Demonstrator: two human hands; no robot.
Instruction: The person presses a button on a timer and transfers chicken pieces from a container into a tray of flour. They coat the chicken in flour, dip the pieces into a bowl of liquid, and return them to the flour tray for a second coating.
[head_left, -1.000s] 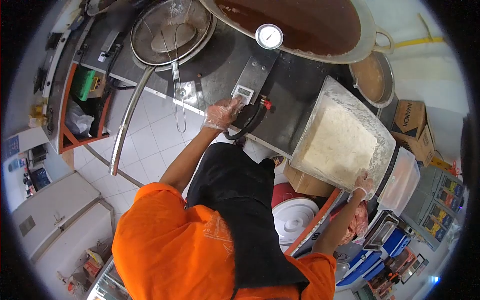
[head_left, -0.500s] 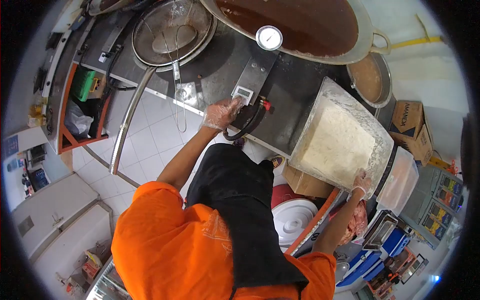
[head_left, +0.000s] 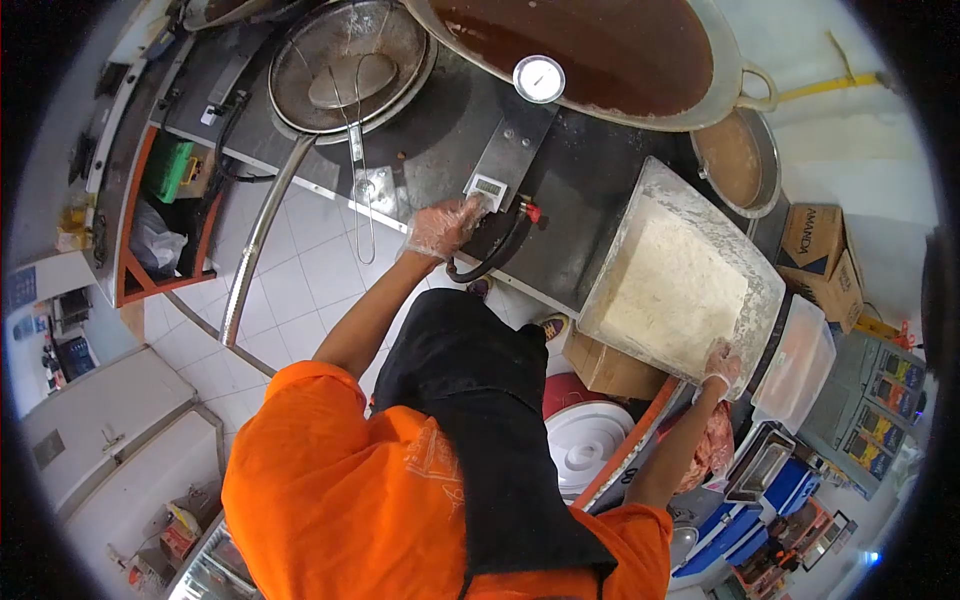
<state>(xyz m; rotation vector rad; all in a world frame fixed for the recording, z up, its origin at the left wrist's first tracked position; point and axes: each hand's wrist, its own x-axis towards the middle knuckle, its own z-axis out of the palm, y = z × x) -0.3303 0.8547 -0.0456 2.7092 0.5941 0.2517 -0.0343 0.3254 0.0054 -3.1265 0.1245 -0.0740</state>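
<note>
My left hand, in a clear plastic glove, reaches to the front of the dark counter. Its fingers are closed at the lower edge of a small white device with a digital display. My right hand, gloved too, grips the near right rim of a large rectangular tray; the fingers lie over its inner side. Pale powder that looks like flour fills the tray. A round dial thermometer sits against a wide pan of brown liquid beyond the display.
A round strainer with a wire skimmer rests at the back left. A smaller pot stands behind the tray. Cardboard boxes and a clear plastic container are to the right. Below is a white-lidded bucket.
The view has shifted very slightly. Both hands stay in the same places, at the display and at the tray rim.
</note>
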